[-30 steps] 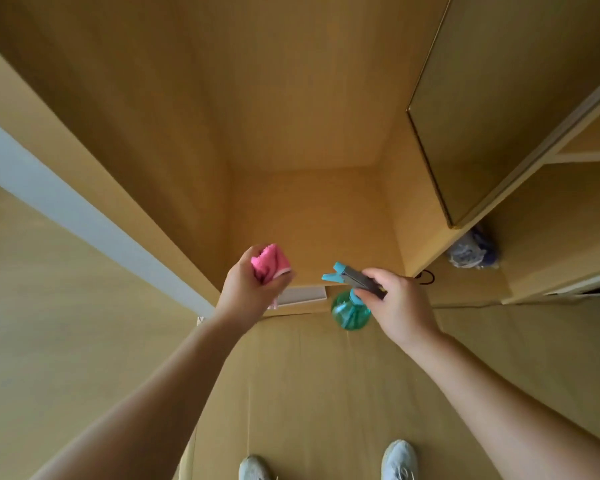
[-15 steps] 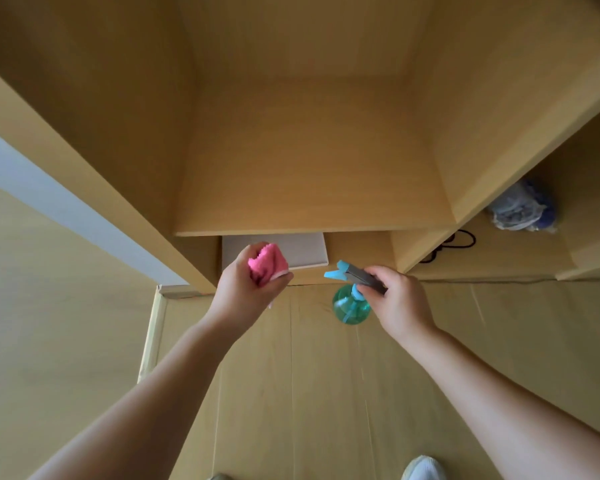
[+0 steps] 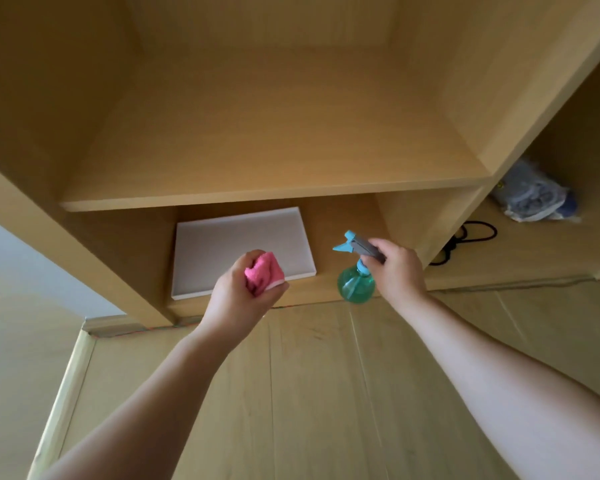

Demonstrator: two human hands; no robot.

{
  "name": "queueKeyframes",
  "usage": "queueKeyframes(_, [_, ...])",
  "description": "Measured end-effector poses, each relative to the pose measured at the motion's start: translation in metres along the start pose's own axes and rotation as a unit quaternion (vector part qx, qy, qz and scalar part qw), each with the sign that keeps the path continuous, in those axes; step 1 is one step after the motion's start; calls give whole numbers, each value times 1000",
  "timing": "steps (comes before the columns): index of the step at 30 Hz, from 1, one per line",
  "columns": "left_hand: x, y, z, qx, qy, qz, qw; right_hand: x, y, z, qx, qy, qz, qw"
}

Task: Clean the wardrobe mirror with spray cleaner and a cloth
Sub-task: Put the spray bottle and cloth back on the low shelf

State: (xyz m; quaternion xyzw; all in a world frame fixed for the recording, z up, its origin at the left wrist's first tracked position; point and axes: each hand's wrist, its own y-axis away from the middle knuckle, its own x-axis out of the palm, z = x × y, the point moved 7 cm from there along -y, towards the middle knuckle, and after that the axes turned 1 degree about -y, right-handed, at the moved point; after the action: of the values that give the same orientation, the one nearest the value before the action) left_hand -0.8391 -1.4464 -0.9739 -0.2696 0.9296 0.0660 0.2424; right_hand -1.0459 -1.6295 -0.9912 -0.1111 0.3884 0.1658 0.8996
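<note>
Nearest the camera, two bare forearms enter from the bottom edge, cut off there, over a pale wood-grain floor (image 3: 309, 393). Farther out, the left hand (image 3: 236, 292) curls fingers and thumb round a bunched, fuzzy pink cloth (image 3: 262, 273), partly buried in the fist. The right hand (image 3: 397, 268) wraps its fingers round the grey head of a spray bottle (image 3: 355, 282), hiding the trigger; the blue nozzle points left and the round translucent green body hangs below. Both are held before the wardrobe's lowest opening. Behind the cloth lies a flat white rimmed panel (image 3: 222, 251), tray or board unclear. Above runs a smooth light-wood shelf (image 3: 257, 195). Rightward sit a looped black cable (image 3: 471, 237) and a crumpled plastic-wrapped bundle (image 3: 534, 195), contents indistinct.
</note>
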Motion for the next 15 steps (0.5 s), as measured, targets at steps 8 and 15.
queueKeyframes(8, [2, -22, 2, 13, 8, -26, 1000, 14, -48, -14, -15, -31, -6, 999])
queueKeyframes(15, [10, -28, 6, 22, 13, -23, 999, 27, -64, -22, -18, -38, -22, 999])
